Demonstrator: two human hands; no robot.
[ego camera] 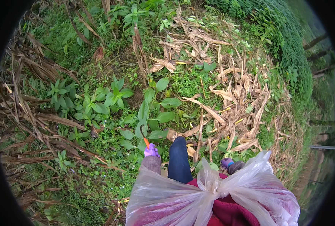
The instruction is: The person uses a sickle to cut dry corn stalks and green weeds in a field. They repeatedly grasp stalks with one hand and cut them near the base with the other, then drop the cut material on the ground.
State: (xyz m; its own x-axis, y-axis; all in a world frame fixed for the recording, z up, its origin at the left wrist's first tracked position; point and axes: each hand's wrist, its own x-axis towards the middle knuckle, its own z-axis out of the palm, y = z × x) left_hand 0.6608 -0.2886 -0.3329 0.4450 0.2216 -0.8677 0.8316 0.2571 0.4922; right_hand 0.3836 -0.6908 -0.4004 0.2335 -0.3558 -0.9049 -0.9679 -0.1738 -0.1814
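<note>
My left hand [152, 150], in a purple glove, is closed around the orange handle of a small sickle [146, 140]. Its thin dark hooked blade points away from me, over the broad leaves of a green weed [152, 113]. My right hand [226, 163], also gloved in purple, hangs low at my right side near leaves and dry stalks. Its fingers are too small and partly turned away to show whether it holds anything. Between the hands one leg in dark blue trousers [180, 161] is bent forward. A knotted translucent plastic sheet [212, 188] covers my dark red top.
Cut dry maize stalks and leaves [238, 99] lie heaped ahead and to the right. Dry maize plants [37, 113] lean in from the left. Low green weeds [99, 104] cover the ground between. A dense leafy bank [286, 42] rises at the far right.
</note>
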